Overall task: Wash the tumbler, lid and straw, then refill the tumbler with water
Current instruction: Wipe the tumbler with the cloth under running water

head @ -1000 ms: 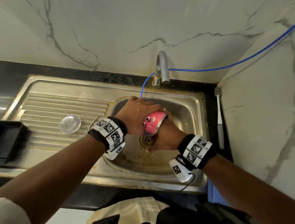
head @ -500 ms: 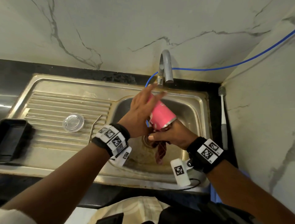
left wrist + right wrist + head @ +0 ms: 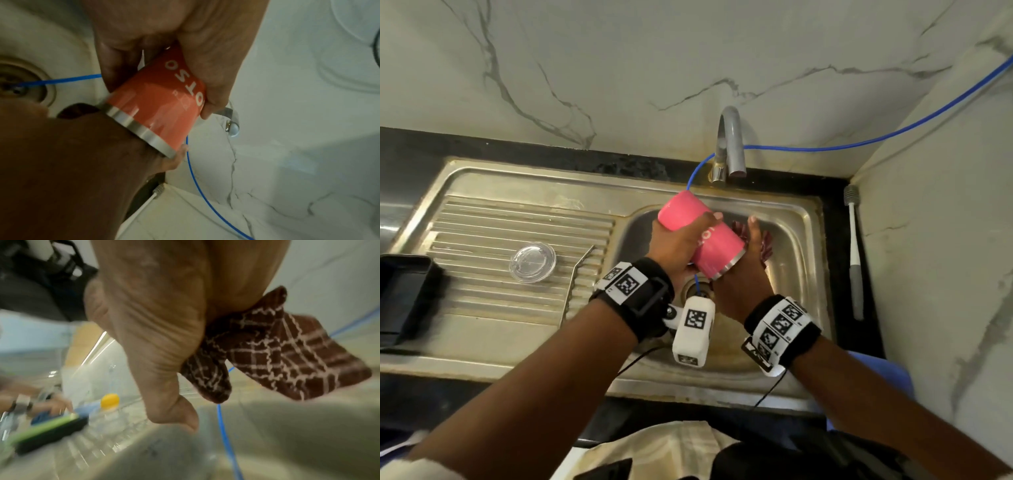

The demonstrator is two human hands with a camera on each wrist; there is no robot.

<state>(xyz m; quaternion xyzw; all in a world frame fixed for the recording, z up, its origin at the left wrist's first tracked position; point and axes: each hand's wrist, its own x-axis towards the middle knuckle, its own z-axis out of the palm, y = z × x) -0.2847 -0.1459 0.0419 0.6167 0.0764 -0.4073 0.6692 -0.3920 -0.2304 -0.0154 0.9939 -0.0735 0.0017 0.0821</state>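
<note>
My left hand (image 3: 678,243) grips the pink tumbler (image 3: 700,236) round its side over the sink basin (image 3: 791,274). The tumbler is tilted, base toward the tap (image 3: 729,147), steel rim toward me. In the left wrist view the tumbler (image 3: 156,110) sits in my left hand (image 3: 205,48), its rim against my right hand (image 3: 72,162). My right hand (image 3: 743,274) holds a maroon checked cloth (image 3: 763,246) just right of the rim; the right wrist view shows the cloth (image 3: 277,353) hanging from that hand (image 3: 154,321). The clear lid (image 3: 532,262) and the metal straw (image 3: 571,287) lie on the drainboard.
A thin blue tube (image 3: 859,140) runs along the wall and down into the drain (image 3: 697,291). A long-handled brush (image 3: 854,253) lies on the black counter at the right wall. A black tray (image 3: 404,298) sits at the drainboard's left end.
The tumbler has risen from low over the drain and turned, base now toward the tap. My left hand moved from its top to its side. The cloth went from below the tumbler to its right.
</note>
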